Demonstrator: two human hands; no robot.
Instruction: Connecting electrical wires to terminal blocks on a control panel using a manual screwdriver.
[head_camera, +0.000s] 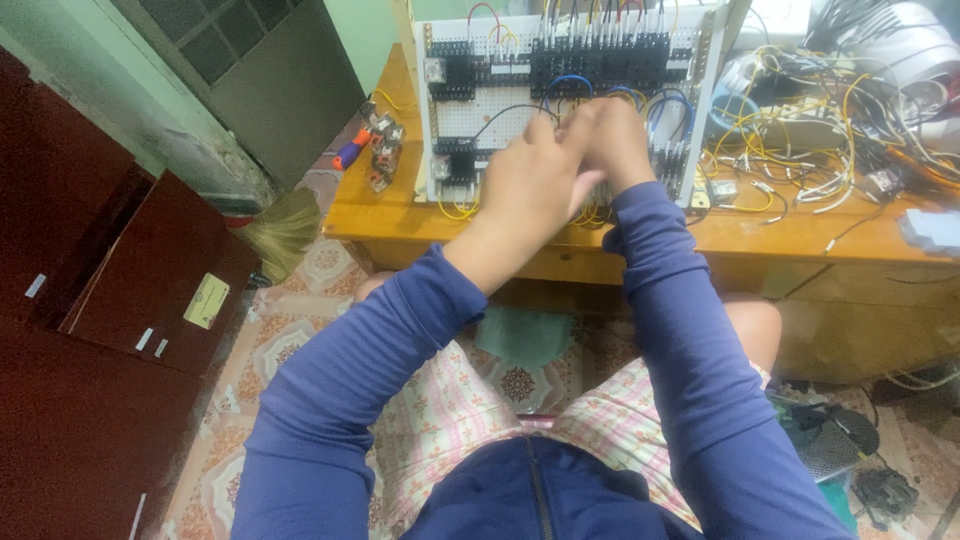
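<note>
One head-worn camera looks steeply down and forward from close above the person's lap toward the counter (760, 240) edge and the floor beneath.

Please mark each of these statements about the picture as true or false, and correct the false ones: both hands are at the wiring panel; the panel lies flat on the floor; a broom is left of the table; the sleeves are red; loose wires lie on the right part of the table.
1. Both hands, the left hand and the right hand, are together at the wiring panel. True.
2. The panel lies flat on the floor. False: it stands on the wooden table.
3. A broom is left of the table. True.
4. The sleeves are red. False: they are blue.
5. Loose wires lie on the right part of the table. True.
</note>
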